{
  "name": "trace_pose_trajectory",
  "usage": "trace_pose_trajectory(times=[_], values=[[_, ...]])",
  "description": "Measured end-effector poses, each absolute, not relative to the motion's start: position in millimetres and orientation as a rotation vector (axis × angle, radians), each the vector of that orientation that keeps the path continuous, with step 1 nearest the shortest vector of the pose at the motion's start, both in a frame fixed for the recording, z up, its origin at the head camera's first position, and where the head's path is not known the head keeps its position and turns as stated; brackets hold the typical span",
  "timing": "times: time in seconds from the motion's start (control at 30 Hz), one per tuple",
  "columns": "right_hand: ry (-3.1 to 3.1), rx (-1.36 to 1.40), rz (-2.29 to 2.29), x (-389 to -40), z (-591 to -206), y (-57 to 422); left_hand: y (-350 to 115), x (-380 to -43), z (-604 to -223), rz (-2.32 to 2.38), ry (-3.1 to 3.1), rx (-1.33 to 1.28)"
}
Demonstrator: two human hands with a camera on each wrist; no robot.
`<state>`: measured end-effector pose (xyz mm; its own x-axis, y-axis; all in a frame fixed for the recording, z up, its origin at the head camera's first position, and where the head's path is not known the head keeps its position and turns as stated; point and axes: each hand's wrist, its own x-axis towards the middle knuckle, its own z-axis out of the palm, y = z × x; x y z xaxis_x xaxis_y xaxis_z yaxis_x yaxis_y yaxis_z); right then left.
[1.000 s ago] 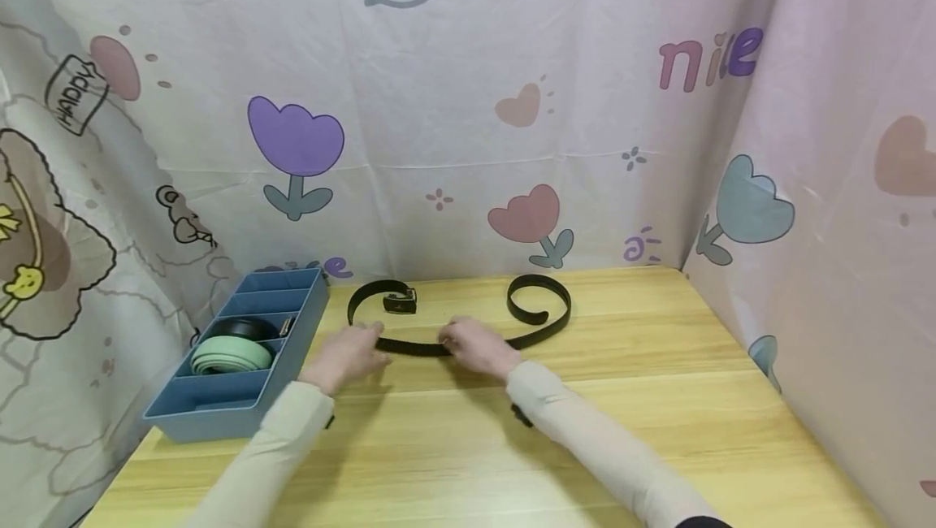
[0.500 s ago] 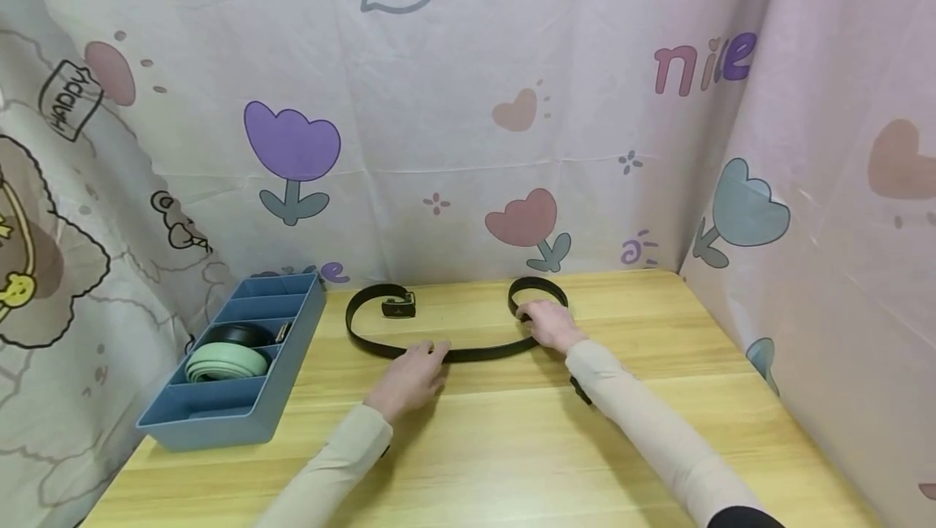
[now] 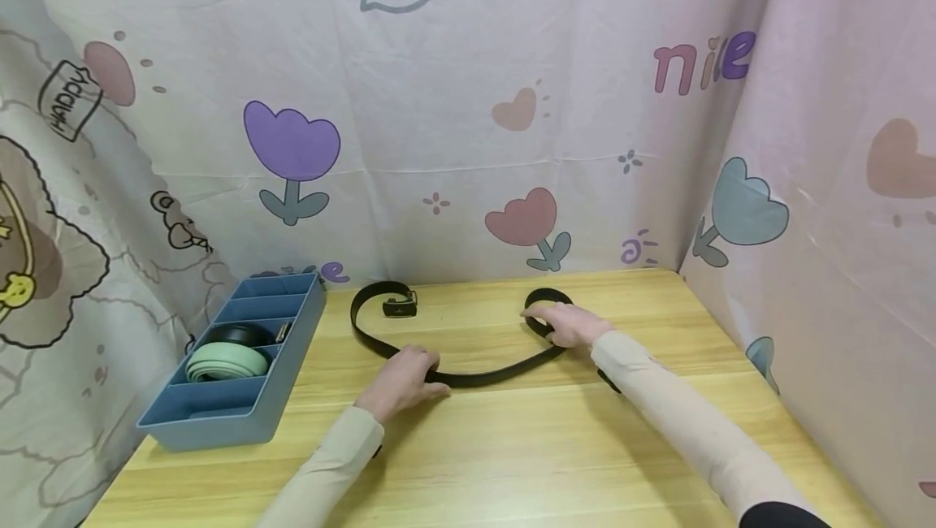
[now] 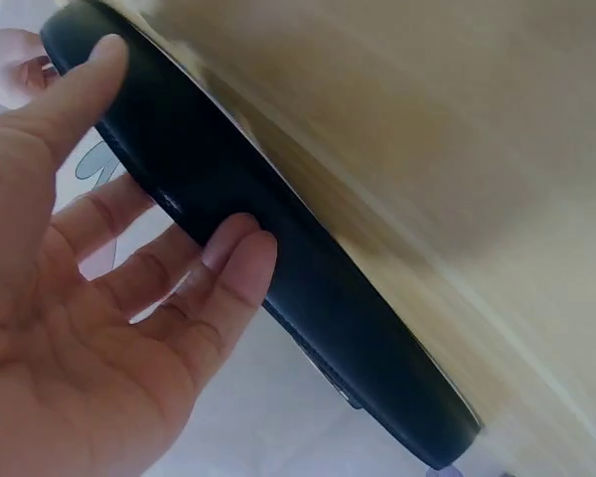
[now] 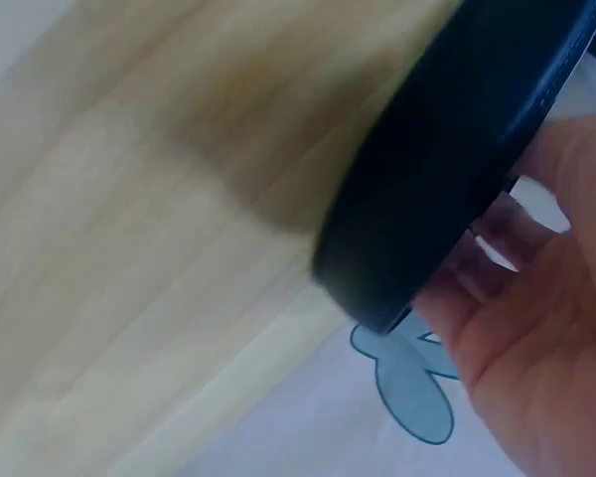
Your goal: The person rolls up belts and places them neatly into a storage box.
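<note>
A black belt (image 3: 483, 378) stands on its edge in a wide curve across the table, its buckle (image 3: 400, 309) at the left end and a loop at the right. My left hand (image 3: 400, 382) is at the middle stretch. In the left wrist view its thumb and two fingertips lie on the outer face of the belt (image 4: 308, 258), while other fingers pass behind. My right hand (image 3: 574, 325) holds the looped right end. The right wrist view has its fingers reaching behind the strap (image 5: 417, 199), so their tips are hidden.
On the left of the wooden table (image 3: 512, 463) stands a blue divided tray (image 3: 292, 374). A rolled mint-green belt (image 3: 227, 361) and a rolled black belt (image 3: 237, 335) sit in its compartments. A patterned curtain (image 3: 439, 106) hangs behind and along both sides.
The right hand has moved rightward along the belt to its looped end. The left hand has moved right to the middle stretch. The loop looks smaller, and the middle sags nearer to me.
</note>
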<state>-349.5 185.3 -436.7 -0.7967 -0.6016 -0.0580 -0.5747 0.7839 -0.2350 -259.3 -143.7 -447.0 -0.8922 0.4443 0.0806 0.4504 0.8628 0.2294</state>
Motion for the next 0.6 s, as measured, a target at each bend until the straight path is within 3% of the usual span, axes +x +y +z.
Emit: trace_pose_trajectory(times=[0.17, 0.43, 0.6], values=[[2.799, -0.873, -0.279, -346, -436, 181, -143, -260, -445, -0.351, -3.006, -0.767], [2.794, -0.994, -0.436, -340, -445, 151, -134, -259, -442, -0.418, -3.069, -0.652], [2.738, -1.027, -0.66, -327, -444, 121, -113, -260, -444, -0.408, -3.039, -0.782]])
